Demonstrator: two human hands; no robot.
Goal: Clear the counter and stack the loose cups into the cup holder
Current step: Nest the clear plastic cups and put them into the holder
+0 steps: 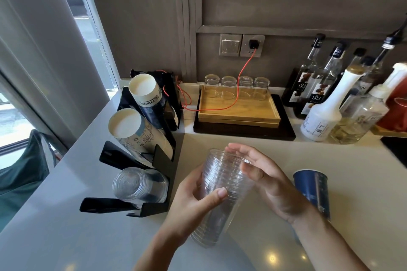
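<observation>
**Head view: clear cups in both hands, holder waiting on the left**

Head camera, looking down: both hands are on a nested stack of clear plastic cups (222,191), lifted and tilted above the counter (343,160). Left hand (196,200) wraps the side, thumb across the front; right hand (264,180) cups the upper end, fingers curved over the rim. Thin, light, slick plastic by the look of it, and it will likely flex, so a hold round the ribbed middle seems safest. The black cup holder (154,204) sits just left, clear cups (138,185) in its near slot. One blue paper cup (312,193) stands by the right wrist.
</observation>
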